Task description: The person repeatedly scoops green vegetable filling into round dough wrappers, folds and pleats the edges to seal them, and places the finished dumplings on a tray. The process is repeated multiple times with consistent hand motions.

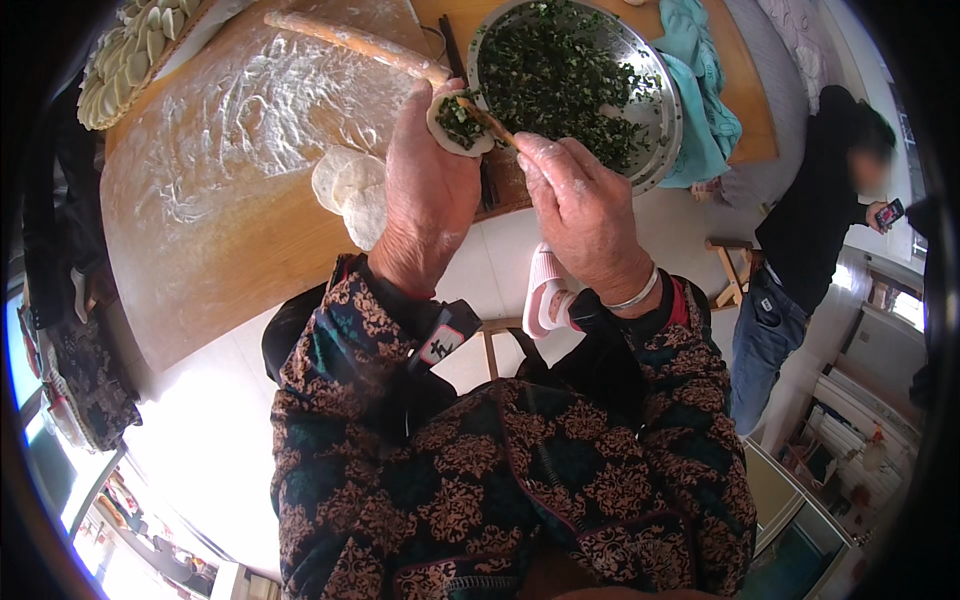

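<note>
My left hand (pixel 425 195) is cupped palm-up around a round dumpling wrapper (pixel 481 147), near the board's right edge. A small mound of chopped green filling (pixel 458 122) lies in the middle of the wrapper. Between the fingers of my right hand (pixel 590 215) is a slim wooden stick (pixel 494 125), its tip touching the filling; whether that tip is flat or spoon-shaped is hard to tell. Just beyond my hands stands a wide metal bowl (pixel 674 125) of the same chopped greens (pixel 550 80). Several floured wrappers (pixel 352 190) lie overlapping left of my left wrist.
A floury rolling pin (pixel 350 40) lies across the far part of the wooden board (pixel 250 225). At the far left, a tray holds many shaped dumplings (pixel 130 65). Teal cloth (pixel 705 85) drapes beside the bowl. A person (pixel 815 210) at right holds a phone (pixel 889 212), near a wooden stool (pixel 732 268).
</note>
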Motion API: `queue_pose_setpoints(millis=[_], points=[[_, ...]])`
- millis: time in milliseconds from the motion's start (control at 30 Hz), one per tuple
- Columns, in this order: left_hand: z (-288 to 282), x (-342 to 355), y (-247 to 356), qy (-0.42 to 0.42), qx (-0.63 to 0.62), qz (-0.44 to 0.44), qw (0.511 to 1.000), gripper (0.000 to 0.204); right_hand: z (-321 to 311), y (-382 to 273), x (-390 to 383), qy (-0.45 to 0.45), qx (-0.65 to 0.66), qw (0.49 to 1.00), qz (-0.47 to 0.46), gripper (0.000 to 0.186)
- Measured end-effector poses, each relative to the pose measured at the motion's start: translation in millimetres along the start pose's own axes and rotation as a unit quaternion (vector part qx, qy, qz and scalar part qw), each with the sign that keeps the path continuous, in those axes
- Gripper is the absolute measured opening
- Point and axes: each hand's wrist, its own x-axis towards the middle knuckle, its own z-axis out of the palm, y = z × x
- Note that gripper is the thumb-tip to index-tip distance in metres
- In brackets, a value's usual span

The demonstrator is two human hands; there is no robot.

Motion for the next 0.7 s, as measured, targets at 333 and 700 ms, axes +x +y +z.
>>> queue_pose_setpoints(millis=[333,700], points=[[-17.5,10.6,6.6,0.025,-0.043,-0.063,0.997,0.040,-14.0,12.8,9.8,0.002,0.297,0.921,0.251,0.017],[-27.7,12.8,19.4,0.041,-0.028,-0.052,0.997,0.046,-17.2,18.4,18.9,0.013,0.429,0.862,0.270,0.017]])
